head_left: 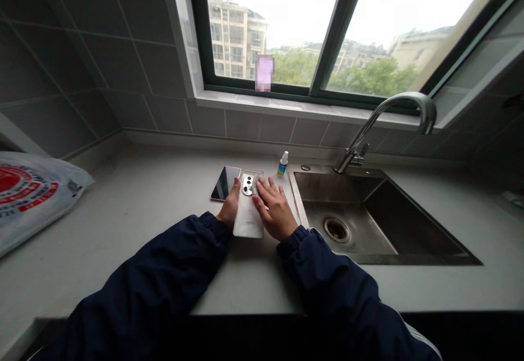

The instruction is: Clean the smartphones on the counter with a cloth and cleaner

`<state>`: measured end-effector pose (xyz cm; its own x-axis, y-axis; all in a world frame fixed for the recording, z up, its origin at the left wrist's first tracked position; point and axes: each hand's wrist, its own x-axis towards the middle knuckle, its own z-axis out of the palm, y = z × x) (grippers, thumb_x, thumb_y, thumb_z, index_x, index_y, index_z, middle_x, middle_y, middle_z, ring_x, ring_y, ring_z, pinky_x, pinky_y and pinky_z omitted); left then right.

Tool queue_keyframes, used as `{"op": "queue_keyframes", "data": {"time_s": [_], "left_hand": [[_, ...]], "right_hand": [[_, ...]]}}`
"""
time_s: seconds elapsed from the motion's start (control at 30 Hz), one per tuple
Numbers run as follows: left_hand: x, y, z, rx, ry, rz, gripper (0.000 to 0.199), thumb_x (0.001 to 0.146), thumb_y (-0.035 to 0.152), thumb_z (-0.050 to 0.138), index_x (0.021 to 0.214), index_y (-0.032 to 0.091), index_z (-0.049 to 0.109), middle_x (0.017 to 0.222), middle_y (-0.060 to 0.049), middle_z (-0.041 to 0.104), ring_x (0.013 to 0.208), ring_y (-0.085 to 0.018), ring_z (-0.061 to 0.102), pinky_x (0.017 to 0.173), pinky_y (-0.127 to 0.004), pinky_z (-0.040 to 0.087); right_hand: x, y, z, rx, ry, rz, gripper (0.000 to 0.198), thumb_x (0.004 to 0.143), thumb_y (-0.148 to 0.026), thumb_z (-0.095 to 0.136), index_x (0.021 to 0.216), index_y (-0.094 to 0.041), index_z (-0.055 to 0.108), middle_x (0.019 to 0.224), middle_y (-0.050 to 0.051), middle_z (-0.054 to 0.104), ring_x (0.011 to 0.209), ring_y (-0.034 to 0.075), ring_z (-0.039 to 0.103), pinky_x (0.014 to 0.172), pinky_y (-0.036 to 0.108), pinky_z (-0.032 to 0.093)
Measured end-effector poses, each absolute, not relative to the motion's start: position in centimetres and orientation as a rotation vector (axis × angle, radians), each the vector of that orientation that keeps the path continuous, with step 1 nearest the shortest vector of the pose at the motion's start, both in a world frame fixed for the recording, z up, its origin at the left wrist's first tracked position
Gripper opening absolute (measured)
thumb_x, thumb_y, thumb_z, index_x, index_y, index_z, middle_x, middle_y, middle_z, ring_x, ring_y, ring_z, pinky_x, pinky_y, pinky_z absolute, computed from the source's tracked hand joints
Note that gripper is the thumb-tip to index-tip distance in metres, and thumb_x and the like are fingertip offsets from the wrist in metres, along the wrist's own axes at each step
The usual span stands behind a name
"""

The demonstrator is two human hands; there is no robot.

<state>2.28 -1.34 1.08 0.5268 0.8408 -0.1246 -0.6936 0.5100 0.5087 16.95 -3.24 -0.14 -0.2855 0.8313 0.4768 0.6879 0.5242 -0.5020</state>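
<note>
Head view, looking down on a pale surface [172, 178] with a steel sink [331, 189] let into it. Shows a silvery-white phone [248, 216] just left of the sink, back upward; cannot tell whether resting on the surface or slightly raised. Gripped along the edge away from the sink by the left hand [230, 207], with thumb on top and fingers mostly hidden. Partly covered, on the side nearer the sink, by the right hand [278, 212], with fingers stretched out over the back and something pale at the fingertips (too small to make out, so cannot tell about any grip there). Farther left of the sink, shows a second phone [225, 182], dark screen up. Near the sink's far left corner, shows a small upright bottle [282, 165] with a white cap. Behind the sink, shows a curved chrome faucet [371, 119]; well left of the sink, a plastic bag [36, 197] with red print.
</note>
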Motion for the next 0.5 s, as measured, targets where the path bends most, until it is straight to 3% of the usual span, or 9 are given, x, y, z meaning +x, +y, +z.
{"op": "queue_keyframes", "data": {"time_s": [0.23, 0.4, 0.5], "left_hand": [[2.3, -1.3, 2.0, 0.413, 0.442, 1.024, 0.073, 0.103, 0.057, 0.019, 0.149, 0.008, 0.047, 0.118, -0.021, 0.072, 0.111, -0.033, 0.070, 0.101, -0.048, 0.052], [2.1, -0.6, 1.4, 0.417, 0.487, 1.128, 0.084, 0.100, 0.064, 0.016, 0.147, 0.002, 0.047, 0.117, -0.026, 0.071, 0.111, -0.036, 0.070, 0.102, -0.052, 0.051], [1.9, -0.4, 1.1, 0.411, 0.515, 1.131, 0.090, 0.098, 0.068, 0.015, 0.147, 0.000, 0.046, 0.116, -0.028, 0.071, 0.111, -0.038, 0.069, 0.102, -0.055, 0.050]], "right_hand": [[17.0, -3.2, -0.3, -1.186, -2.037, 0.314, 0.046, 0.105, -0.040, 0.043, 0.142, -0.020, 0.060, 0.154, 0.012, 0.051, 0.153, 0.031, 0.032, 0.120, 0.062, 0.029], [16.6, -4.1, -0.1, -0.918, -2.071, 0.335, 0.032, 0.101, -0.032, 0.050, 0.116, -0.022, 0.076, 0.128, 0.010, 0.072, 0.134, 0.026, 0.059, 0.122, 0.057, 0.028], [16.4, -4.6, 0.0, -0.832, -2.096, 0.344, 0.027, 0.099, -0.029, 0.054, 0.109, -0.025, 0.078, 0.121, 0.007, 0.076, 0.126, 0.025, 0.065, 0.123, 0.054, 0.028]]}}
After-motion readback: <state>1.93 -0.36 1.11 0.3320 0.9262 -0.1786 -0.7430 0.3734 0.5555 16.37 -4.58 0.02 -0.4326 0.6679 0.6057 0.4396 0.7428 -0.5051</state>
